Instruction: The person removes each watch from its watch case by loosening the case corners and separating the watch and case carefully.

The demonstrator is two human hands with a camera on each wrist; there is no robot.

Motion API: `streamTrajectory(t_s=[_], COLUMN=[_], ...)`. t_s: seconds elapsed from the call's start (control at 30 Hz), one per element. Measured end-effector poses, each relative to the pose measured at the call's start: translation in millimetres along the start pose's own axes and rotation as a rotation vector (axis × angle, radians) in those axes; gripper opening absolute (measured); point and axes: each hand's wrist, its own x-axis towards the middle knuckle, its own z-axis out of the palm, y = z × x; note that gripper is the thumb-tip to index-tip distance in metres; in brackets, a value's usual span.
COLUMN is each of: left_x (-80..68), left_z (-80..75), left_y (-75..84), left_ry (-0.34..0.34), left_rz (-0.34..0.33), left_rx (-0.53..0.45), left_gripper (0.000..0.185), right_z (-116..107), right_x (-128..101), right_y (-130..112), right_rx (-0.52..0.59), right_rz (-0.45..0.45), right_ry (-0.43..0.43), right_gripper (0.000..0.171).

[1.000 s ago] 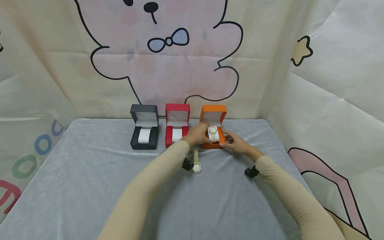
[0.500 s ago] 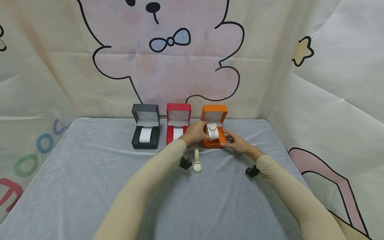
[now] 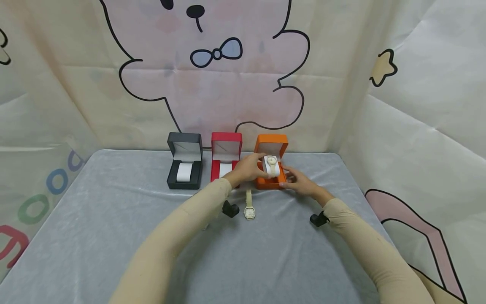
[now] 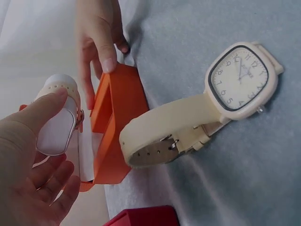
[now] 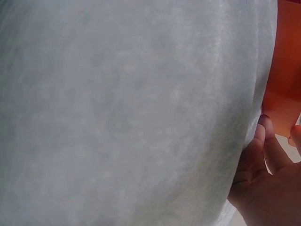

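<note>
Fingers (image 4: 51,181) of our left hand (image 3: 248,168) pinch the white oval cushion (image 4: 56,132) bearing a cream-strapped watch (image 3: 271,161) over the open orange box (image 3: 268,185), which our right hand (image 3: 300,181) grips and should brace firmly.

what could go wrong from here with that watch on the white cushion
The left hand grips the white cushion at its left side, so it and the watch strapped round it might slip and drop. The right hand touches the orange box at its right side, so the box might slide if bumped. The other watch lies near that box's front, where a passing arm could knock it.
</note>
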Motion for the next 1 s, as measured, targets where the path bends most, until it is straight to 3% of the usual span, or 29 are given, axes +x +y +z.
streamTrajectory(t_s=[0.3,0.5,0.77,1.0], left_x=[-7.2,-10.9,-15.0,-23.4], left_z=[-10.7,-11.5,-8.8,-8.7], left_y=[-2.1,-2.1,3.6,8.7], left_ry=[0.011,0.016,0.001,0.017], left_rz=[0.018,0.022,0.051,0.038], left_rx=[-0.029,-0.044,-0.037,-0.055], left_gripper=[0.086,0.084,0.085,0.083], right_z=[-1.8,0.5,-1.2,0.0], right_x=[-3.6,1.7,1.3,2.2], right_y=[-8.4,4.2,7.6,7.7], right_rx=[-0.004,-0.005,0.005,-0.015], right_rz=[0.016,-0.003,-0.01,-0.045], right_ry=[0.003,0.016,0.019,0.021], right_gripper=[0.078,0.08,0.08,0.079])
